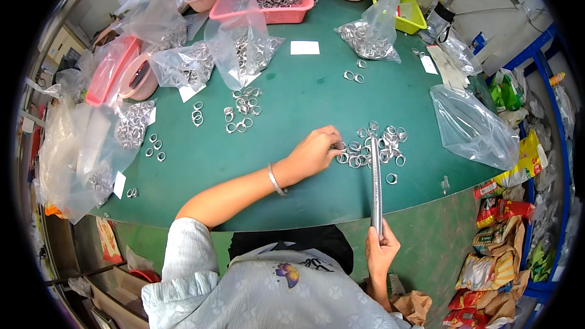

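Observation:
My right hand (381, 245) is closed around the lower end of a silver ring mandrel (376, 189), a long tapered metal rod. The mandrel points away from me, and its far end reaches over a pile of silver rings (389, 140). At the left side of that pile, my left hand (314, 153) has its fingers pinched on a ring (342, 158). A single ring (392, 178) lies apart, just right of the mandrel.
Smaller ring groups (246, 106) lie left of centre on the green table (292, 85). Ring-filled clear bags (368, 39) stand along the back and left. Behind are a pink basket (286, 15) and a green basket (414, 21). An empty-looking bag (472, 125) lies right.

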Demonstrator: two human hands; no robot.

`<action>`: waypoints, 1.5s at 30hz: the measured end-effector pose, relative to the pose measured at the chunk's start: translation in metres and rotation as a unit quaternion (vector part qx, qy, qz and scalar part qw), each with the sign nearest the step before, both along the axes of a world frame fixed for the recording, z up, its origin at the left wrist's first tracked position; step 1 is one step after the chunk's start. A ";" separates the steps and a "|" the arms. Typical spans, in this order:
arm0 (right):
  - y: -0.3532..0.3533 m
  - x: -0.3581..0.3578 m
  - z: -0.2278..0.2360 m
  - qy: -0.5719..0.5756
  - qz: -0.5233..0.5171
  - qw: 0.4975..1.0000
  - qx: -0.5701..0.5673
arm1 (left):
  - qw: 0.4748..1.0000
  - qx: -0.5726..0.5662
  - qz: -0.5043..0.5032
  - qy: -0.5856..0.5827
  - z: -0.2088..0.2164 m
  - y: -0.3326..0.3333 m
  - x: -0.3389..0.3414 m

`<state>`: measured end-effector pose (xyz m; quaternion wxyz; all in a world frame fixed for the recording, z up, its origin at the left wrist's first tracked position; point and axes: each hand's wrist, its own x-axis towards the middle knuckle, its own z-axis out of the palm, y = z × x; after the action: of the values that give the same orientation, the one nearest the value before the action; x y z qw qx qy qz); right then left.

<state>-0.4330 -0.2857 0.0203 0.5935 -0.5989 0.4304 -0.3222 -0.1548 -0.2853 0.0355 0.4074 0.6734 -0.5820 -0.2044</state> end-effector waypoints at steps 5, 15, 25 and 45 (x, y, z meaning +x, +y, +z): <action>0.002 0.002 0.008 -0.001 0.013 0.999 0.050 | 0.930 -0.083 0.050 0.355 0.007 0.023 0.002; 0.005 0.008 0.043 0.069 0.197 0.968 -0.142 | 0.855 -0.025 0.057 0.514 0.062 0.092 -0.005; 0.002 0.018 0.077 0.081 0.248 0.947 -0.189 | 0.866 0.033 -0.039 0.497 0.061 0.103 -0.044; 0.005 0.021 0.063 0.040 0.234 0.931 -0.277 | 0.863 0.016 -0.043 0.502 0.079 0.112 -0.051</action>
<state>-0.4117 -0.2807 0.0830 0.4454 -0.8354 0.1950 -0.2562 -0.2058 -0.1735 0.1142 0.6247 0.4603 -0.3234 -0.5415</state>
